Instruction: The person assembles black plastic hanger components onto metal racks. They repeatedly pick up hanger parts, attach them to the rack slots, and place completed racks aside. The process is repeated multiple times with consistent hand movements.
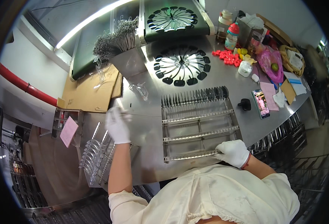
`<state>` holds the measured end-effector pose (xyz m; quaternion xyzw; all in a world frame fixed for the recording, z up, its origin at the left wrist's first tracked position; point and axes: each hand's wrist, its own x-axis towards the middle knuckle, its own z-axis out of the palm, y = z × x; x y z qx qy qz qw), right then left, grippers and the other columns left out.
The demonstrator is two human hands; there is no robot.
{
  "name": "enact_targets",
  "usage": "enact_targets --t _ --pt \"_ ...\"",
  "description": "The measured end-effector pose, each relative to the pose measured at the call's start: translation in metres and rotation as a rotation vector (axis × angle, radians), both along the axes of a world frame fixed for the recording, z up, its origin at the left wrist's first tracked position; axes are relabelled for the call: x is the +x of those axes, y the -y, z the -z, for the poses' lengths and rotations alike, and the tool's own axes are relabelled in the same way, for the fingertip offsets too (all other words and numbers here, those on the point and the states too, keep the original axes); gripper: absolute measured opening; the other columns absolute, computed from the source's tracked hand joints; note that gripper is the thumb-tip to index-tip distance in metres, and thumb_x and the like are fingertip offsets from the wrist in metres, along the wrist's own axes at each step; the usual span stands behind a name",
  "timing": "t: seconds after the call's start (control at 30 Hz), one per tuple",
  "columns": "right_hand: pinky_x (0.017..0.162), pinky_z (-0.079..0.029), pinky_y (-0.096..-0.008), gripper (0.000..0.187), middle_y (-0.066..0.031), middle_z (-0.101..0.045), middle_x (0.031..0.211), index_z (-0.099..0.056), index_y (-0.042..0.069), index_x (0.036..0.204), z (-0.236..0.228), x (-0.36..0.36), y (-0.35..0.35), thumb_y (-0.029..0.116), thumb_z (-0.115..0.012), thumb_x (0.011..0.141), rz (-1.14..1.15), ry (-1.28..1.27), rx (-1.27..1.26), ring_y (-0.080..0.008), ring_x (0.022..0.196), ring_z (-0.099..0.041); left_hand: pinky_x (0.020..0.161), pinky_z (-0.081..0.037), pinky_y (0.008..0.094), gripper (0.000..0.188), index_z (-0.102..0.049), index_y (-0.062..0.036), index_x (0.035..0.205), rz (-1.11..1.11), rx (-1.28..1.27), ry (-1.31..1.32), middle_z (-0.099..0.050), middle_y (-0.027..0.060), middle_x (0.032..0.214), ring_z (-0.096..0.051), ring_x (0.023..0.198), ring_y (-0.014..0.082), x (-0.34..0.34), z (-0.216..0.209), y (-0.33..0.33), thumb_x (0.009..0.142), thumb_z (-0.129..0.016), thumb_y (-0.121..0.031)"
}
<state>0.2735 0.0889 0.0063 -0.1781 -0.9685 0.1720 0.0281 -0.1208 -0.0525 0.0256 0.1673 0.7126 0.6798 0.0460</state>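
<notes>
My right hand [233, 153], in a white glove, is closed on the near right corner of a slotted metal rack [201, 133]. The rack lies on the steel table [145, 128], and a row of thin dark blades [194, 96] stands upright along its far bar. Left of the rack, my white-gloved left hand [118, 125] is over the table, its fingers smeared by motion. Just below and left of that hand, a second small rack [106, 158] carries several clear curved plastic pieces [91, 158]. Beyond the large rack, black paddle-shaped parts on thin stems [191, 81] fan out in a ring.
A metal bin of thin wires [129, 63] stands at the back beside flattened cardboard [87, 93]. Another ring of black parts rests on a green conveyor [172, 33]. At right are a phone [260, 103], a black object [244, 104], bottles [231, 36] and a pink bag [270, 63].
</notes>
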Motion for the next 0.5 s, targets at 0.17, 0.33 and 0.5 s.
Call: enact_targets --t 0.17,0.33,0.5 --pt "0.061 -0.054 -0.0406 0.027 -0.0057 -0.066 0.073 -0.070 0.014 0.083 0.001 0.012 0.003 0.040 -0.072 0.086 0.018 -0.005 0.012 -0.0273 0.069 -0.069 0.057 -0.057 0.0270 0.026 -0.061 -0.0017 0.103 0.121 0.024 0.075 -0.072 0.0130 0.088 -0.071 0.069 0.0177 -0.007 0.019 -0.001 0.110 -0.050 -0.024" --pt "0.060 -0.053 -0.0397 0.027 -0.0044 -0.065 0.071 -0.070 0.014 0.082 0.001 0.025 0.009 0.041 -0.072 0.086 0.018 -0.002 0.020 -0.0256 0.068 -0.068 0.058 -0.058 0.0286 0.030 -0.060 0.0002 0.102 0.139 0.049 0.197 -0.072 0.0166 0.091 -0.072 0.073 0.0211 -0.025 0.001 -0.007 0.110 -0.048 -0.026" --pt "0.057 -0.052 -0.0385 0.033 -0.0036 -0.063 0.067 -0.069 0.015 0.074 0.003 0.037 0.007 0.046 -0.075 0.081 0.016 0.018 0.073 -0.0251 0.064 -0.066 0.058 -0.059 0.0330 0.032 -0.060 0.0017 0.104 0.234 0.003 0.329 -0.070 0.0178 0.091 -0.072 0.070 0.0248 -0.070 0.024 -0.018 0.109 -0.048 -0.028"
